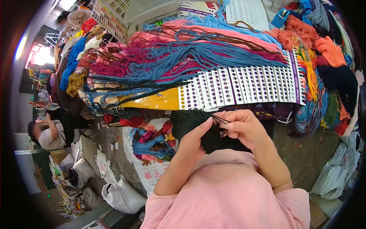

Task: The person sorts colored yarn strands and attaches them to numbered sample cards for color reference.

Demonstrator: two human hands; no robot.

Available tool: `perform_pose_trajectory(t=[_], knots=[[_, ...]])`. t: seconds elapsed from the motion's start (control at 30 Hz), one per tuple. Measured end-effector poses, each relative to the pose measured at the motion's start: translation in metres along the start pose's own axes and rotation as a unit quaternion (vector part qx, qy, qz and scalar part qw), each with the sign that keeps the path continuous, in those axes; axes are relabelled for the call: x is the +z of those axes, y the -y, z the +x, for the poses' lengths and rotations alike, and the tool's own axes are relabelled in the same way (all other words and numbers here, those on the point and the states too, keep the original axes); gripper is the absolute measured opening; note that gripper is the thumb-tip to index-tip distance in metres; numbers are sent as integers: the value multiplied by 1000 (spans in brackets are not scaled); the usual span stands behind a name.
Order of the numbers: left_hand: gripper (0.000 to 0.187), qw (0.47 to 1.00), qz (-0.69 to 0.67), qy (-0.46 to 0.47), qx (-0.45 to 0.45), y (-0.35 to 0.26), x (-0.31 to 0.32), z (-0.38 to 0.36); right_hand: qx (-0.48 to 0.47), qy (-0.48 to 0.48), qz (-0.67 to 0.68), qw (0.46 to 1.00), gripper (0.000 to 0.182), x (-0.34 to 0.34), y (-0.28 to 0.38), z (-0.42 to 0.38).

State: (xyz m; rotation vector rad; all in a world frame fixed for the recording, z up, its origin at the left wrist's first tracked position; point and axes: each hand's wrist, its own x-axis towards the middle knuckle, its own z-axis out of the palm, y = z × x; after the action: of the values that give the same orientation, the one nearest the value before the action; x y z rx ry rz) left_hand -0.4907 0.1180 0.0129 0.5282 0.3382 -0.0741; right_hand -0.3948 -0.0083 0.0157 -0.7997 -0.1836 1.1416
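Note:
A thick bundle of black thread (187, 121) is held in front of my chest. My left hand (197, 139) is closed around its right part, the thumb pressed on top near a few pulled-out strands. Those dark strands run across to my right hand (244, 128), whose thumb and fingers pinch them. Just beyond both hands lies a row of white punched thread cards (240, 86) with purple print. Long blue threads (213, 53) are spread over the cards' far ends. The lower side of the black bundle is partly hidden by my left hand.
Pink and magenta threads lie with the blue ones across the table. Coloured skeins, including an orange one (331, 51), pile up at right. A blue tape dispenser (281, 17) stands at the back. White sacks (124, 194) sit on the floor at left, where a seated person (53, 133) works.

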Motion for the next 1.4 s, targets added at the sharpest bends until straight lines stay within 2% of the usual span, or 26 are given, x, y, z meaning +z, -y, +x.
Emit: perform_pose_trajectory(t=[0.17,0.23,0.33,0.43,0.53,0.63,0.73,1.13,1.33,1.4], knots=[[30,999,-15,37,19,1,-3,0,22,20,-4,1000,7,-4,0,0],[33,1000,-1,6,21,3,-7,-1,17,17,-5,1000,7,-3,-2,0],[34,999,-9,6,40,4,-5,-2,12,-38,-3,999,11,3,-2,0],[32,999,-24,-7,47,4,-2,-2,40,-53,19,998,17,4,1,2],[31,999,7,-9,49,2,2,-3,61,-97,-117,986,21,13,1,3],[29,997,43,-31,53,-1,8,-4,71,-104,-143,982,18,14,0,4],[29,998,21,-33,44,-2,2,-2,36,-92,-97,990,15,17,1,4],[34,999,-27,-20,22,-1,-7,2,25,-40,-20,999,14,6,-1,8],[36,1000,4,-6,11,0,-10,4,46,-79,-179,980,10,11,1,7],[36,1000,2,-7,8,0,-10,4,45,-88,-161,982,9,11,0,7]])
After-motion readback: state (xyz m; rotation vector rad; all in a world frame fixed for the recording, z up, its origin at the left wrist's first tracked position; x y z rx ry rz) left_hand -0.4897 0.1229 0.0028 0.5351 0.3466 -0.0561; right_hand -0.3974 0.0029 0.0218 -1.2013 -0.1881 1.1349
